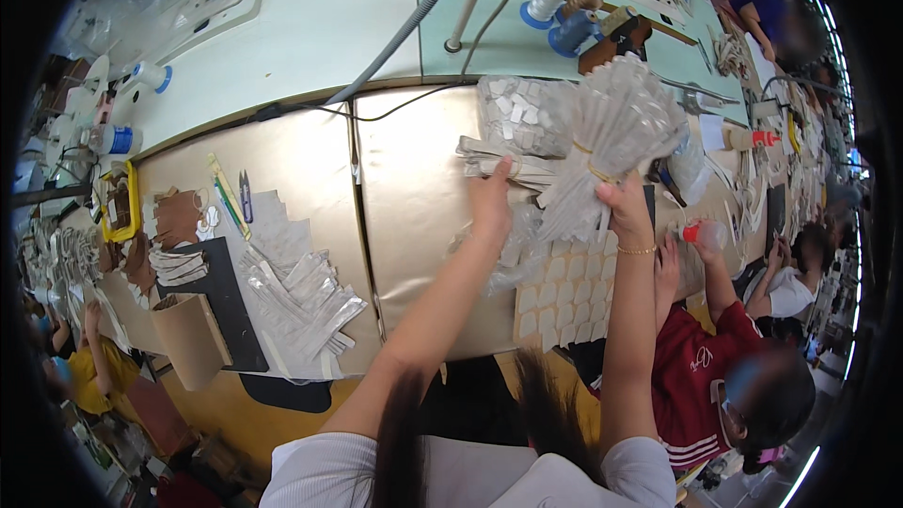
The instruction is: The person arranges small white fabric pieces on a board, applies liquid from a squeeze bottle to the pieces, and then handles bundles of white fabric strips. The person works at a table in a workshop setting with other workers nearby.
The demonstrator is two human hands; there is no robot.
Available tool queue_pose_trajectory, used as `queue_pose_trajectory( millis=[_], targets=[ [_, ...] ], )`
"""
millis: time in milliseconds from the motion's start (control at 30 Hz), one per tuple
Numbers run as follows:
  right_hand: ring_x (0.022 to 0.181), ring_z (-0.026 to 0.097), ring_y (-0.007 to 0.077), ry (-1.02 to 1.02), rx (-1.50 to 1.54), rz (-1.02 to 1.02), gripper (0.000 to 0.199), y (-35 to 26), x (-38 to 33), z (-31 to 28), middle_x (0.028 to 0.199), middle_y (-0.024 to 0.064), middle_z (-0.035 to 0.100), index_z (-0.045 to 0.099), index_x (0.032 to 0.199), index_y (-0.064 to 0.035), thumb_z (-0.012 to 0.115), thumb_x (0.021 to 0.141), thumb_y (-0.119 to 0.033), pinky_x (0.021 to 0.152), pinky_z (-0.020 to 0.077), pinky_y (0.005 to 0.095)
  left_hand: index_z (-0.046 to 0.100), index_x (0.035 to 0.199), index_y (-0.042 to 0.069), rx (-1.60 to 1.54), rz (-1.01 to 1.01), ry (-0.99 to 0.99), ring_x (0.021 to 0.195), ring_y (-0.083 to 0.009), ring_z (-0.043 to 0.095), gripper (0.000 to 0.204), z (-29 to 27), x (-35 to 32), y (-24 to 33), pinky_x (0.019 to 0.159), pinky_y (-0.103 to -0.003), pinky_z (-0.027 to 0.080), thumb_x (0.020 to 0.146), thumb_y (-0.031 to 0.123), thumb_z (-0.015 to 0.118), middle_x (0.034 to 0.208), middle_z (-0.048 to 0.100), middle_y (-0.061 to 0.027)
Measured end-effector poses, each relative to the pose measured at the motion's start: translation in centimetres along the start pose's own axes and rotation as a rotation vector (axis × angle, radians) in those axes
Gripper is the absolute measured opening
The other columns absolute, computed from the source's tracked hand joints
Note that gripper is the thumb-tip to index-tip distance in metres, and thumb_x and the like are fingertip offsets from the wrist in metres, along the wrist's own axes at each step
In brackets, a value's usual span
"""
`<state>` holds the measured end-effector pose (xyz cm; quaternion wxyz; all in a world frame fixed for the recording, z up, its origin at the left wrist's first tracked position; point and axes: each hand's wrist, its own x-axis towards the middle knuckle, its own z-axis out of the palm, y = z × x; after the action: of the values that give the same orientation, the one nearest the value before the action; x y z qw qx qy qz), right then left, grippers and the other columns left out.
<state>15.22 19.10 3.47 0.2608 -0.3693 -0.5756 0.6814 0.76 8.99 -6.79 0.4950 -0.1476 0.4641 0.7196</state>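
My right hand is closed round the lower part of a big bundle of pale grey strips. A yellow band ties this bundle, and its strips fan out above. My left hand grips a smaller bundle of light strips, its thumb lying on top. The two bundles meet or overlap between my hands. Just beyond them lies a clear plastic bag of small white pieces. Below them, rows of rounded beige pieces lie on a sheet, next to crumpled clear plastic.
Loose grey strips and small scissors lie left on the table, beside a curled brown board. Thread cones stand behind, near a grey hose. At right, a co-worker in a red shirt holds a red-capped bottle.
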Motion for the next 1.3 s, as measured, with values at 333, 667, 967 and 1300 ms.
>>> queue_pose_trajectory(
  millis=[333, 667, 967, 1300],
  targets=[
    [0.110, 0.053, 0.0183, -0.138, 0.225, 0.012, 0.074, -2.8, 2.0, 10.8, 0.120, 0.0090, 0.054, 0.041, 0.130, 0.0019, 0.080, 0.070, -0.018, 0.096, 0.0415, 0.0314, 0.050, 0.113, -0.002, 0.568, 0.722, 0.022, 0.093, -0.0193, 0.057, 0.039, -4.3, 0.3, 16.3, 0.085, -0.030, 0.046, 0.090, 0.027, 0.062, 0.104, 0.060, -0.0138],
    [0.121, 0.048, 0.0311, -0.005, -0.374, 0.039, 0.077, 8.2, 8.7, 17.9, 0.129, 0.0223, 0.049, 0.042, 0.129, 0.0067, 0.074, 0.074, -0.036, 0.103, 0.0369, 0.0372, 0.024, 0.146, 0.002, 0.930, 0.095, -0.114, 0.138, -0.0298, 0.027, 0.084, -4.8, 7.3, 16.1, 0.111, -0.037, 0.023, 0.091, 0.065, 0.035, 0.151, 0.022, -0.0190],
    [0.117, 0.050, 0.0185, 0.238, -0.212, -0.213, 0.031, 2.0, -9.3, 11.4, 0.124, 0.0093, 0.055, 0.058, 0.119, -0.0020, 0.058, 0.090, -0.012, 0.100, 0.0380, 0.0291, 0.044, 0.131, -0.002, 1.065, 0.647, -0.096, 0.110, -0.0266, 0.050, 0.055, -7.9, -4.6, 13.8, 0.094, -0.036, 0.041, 0.089, 0.030, 0.063, 0.124, 0.049, -0.0186],
    [0.088, 0.057, 0.0117, 0.502, -0.041, 0.300, 0.026, 12.3, -25.9, 6.9, 0.096, 0.0058, 0.062, 0.060, 0.107, 0.0018, 0.057, 0.093, -0.020, 0.076, 0.0463, 0.0240, 0.044, 0.116, -0.007, 1.637, 0.582, -0.170, 0.097, -0.0393, 0.052, 0.062, -8.0, -9.4, 6.9, 0.082, -0.041, 0.045, 0.075, 0.027, 0.076, 0.107, 0.051, -0.0267]
  ],
)
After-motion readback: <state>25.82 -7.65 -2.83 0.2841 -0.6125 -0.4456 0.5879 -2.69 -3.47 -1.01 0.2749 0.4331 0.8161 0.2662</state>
